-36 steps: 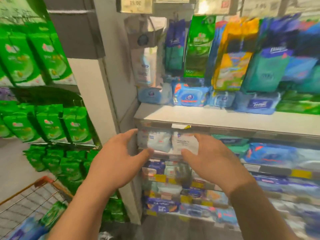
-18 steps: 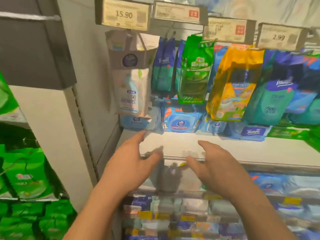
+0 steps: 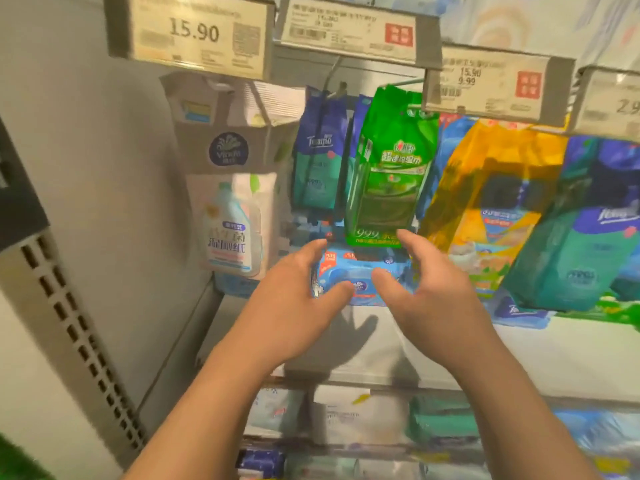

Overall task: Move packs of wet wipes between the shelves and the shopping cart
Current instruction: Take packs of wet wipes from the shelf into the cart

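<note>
A blue pack of wet wipes [image 3: 360, 275] lies flat at the back of the white shelf [image 3: 519, 355], under a hanging green pack [image 3: 388, 174]. My left hand [image 3: 294, 303] is at the pack's left end, fingers spread, thumb over its front edge. My right hand [image 3: 422, 289] is at its right end, also spread, with the thumb near the pack's top. Neither hand has closed on it. The shopping cart is out of view.
Above the shelf hang a white refill bag [image 3: 232, 202], dark blue packs [image 3: 318, 150], a yellow pack [image 3: 485, 195] and teal packs [image 3: 571, 244]. Price tags [image 3: 194, 32] jut out overhead. Lower shelves [image 3: 360, 420] hold more packs. A perforated upright [image 3: 69, 323] stands left.
Both hands rose from the lower shelf edge and reached in over the white shelf to either side of the blue pack. The view tilted up, so the cart left the frame.
</note>
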Available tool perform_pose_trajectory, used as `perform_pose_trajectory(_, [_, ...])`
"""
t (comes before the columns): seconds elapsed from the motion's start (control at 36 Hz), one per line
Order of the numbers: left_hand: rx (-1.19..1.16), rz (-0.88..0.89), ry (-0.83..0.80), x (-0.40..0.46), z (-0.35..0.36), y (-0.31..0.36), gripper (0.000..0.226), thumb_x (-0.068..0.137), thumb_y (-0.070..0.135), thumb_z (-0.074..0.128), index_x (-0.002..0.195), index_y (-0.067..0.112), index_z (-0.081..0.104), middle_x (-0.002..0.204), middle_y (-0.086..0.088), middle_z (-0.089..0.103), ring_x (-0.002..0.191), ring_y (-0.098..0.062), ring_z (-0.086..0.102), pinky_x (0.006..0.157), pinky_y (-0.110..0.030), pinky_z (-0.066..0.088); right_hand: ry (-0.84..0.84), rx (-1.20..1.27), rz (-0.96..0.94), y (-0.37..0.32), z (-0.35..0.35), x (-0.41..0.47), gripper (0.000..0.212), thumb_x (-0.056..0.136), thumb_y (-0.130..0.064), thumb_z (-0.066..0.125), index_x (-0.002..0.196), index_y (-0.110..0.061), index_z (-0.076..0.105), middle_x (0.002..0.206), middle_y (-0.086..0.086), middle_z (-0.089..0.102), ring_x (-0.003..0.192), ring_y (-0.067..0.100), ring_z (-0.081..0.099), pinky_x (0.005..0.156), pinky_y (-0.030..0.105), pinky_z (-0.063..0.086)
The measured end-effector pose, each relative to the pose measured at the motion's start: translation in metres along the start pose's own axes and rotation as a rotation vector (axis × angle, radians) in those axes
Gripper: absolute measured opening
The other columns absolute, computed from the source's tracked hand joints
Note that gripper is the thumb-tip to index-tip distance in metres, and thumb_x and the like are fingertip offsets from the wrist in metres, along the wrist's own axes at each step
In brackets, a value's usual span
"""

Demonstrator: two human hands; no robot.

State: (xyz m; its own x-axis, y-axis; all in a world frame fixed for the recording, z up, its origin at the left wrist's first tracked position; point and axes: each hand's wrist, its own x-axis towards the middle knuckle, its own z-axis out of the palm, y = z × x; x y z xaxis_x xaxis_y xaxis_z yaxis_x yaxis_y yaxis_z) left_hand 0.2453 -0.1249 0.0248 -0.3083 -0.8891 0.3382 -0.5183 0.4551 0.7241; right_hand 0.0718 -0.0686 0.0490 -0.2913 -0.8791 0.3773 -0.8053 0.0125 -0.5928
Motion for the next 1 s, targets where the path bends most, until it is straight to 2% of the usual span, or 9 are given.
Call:
perform_pose_trajectory(0.06, [0.028,0.004,0.017,0.009,0.001,0.003,0.066,0.088,0.043,0.068,0.148,0.030,0.043,0.134,0.021,0.053,0.127,0.002,0.047,0.101,-0.018,0.037,0.021,0.038,-0.018,-0.001,0.000,0.014,0.068,0.092,-0.035,0.068,0.153,-0.021,0.040,0.153,-0.003,0.046,0.140,0.011,0.042,0.111,0.017,0.026])
perform_pose_trajectory(0.22, [0.059,-0.009,0.064,0.042,0.012,0.013,0.070,0.087,0.047,0.067,0.149,0.030,0.039,0.146,0.012,0.050,0.127,-0.003,0.048,0.098,-0.015,0.031,0.069,0.155,0.011,0.003,0.002,0.050,0.060,0.088,-0.038,0.066,0.140,-0.016,0.046,0.131,0.002,0.055,0.128,0.023,0.050,0.110,0.036,0.039])
perform_pose_trajectory(0.31, [0.012,-0.019,0.075,0.063,0.021,0.021,0.079,0.087,0.052,0.065,0.154,0.026,0.033,0.149,0.009,0.044,0.113,0.009,0.041,0.092,-0.011,0.028,0.065,0.189,0.068,0.001,0.007,0.062,0.076,0.093,-0.039,0.063,0.154,-0.009,0.030,0.148,0.009,0.044,0.143,0.025,0.036,0.117,0.027,0.027])
perform_pose_trajectory(0.42, [-0.094,-0.013,0.126,0.089,0.036,0.026,0.089,0.081,0.063,0.063,0.153,0.021,0.033,0.148,0.004,0.045,0.134,-0.012,0.046,0.105,-0.029,0.041,0.082,0.328,0.147,0.001,0.011,0.077,0.071,0.101,-0.031,0.056,0.159,-0.005,0.024,0.168,0.013,0.014,0.155,0.021,0.016,0.124,0.031,0.016])
perform_pose_trajectory(0.53, [-0.233,-0.073,0.132,0.106,0.046,0.030,0.090,0.085,0.061,0.063,0.157,0.026,0.022,0.154,0.011,0.036,0.142,-0.009,0.036,0.107,-0.022,0.030,0.064,0.525,0.258,0.009,0.015,0.089,0.048,0.105,-0.026,0.047,0.150,-0.009,0.043,0.156,0.022,0.040,0.143,0.034,0.039,0.113,0.040,0.035])
perform_pose_trajectory(0.67, [-0.359,-0.161,0.120,0.121,0.051,0.038,0.125,0.053,0.091,0.050,0.158,0.039,0.008,0.162,0.010,0.028,0.146,-0.011,0.031,0.113,-0.027,0.027,0.155,0.543,0.238,0.012,0.029,0.097,0.076,0.086,-0.060,0.056,0.152,-0.027,0.037,0.152,0.001,0.049,0.139,0.024,0.047,0.114,0.043,0.039])
perform_pose_trajectory(0.81, [-0.529,-0.153,0.063,0.137,0.058,0.030,0.109,0.058,0.091,0.064,0.150,0.042,0.033,0.144,0.010,0.056,0.130,-0.012,0.055,0.113,-0.045,0.038,0.130,0.566,0.234,0.024,0.033,0.101,0.074,0.081,-0.060,0.063,0.147,-0.038,0.039,0.134,-0.008,0.064,0.120,0.019,0.062,0.101,0.041,0.050])
perform_pose_trajectory(0.94, [-0.702,-0.060,0.014,0.130,0.054,0.046,0.061,0.085,0.049,0.071,0.134,0.015,0.056,0.119,-0.001,0.073,0.110,-0.017,0.070,0.103,-0.042,0.051,0.088,0.640,0.209,0.028,0.031,0.102,0.066,0.084,-0.045,0.074,0.143,-0.036,0.045,0.114,-0.014,0.070,0.101,0.006,0.067,0.076,0.019,0.049])
perform_pose_trajectory(1.0, [-0.780,-0.088,0.017,0.130,0.053,0.047,0.064,0.080,0.046,0.079,0.130,0.011,0.058,0.116,-0.007,0.073,0.108,-0.024,0.070,0.103,-0.048,0.051,0.096,0.685,0.181,0.030,0.031,0.102,0.065,0.079,-0.042,0.078,0.136,-0.035,0.048,0.108,-0.016,0.071,0.097,0.001,0.067,0.077,0.019,0.050])
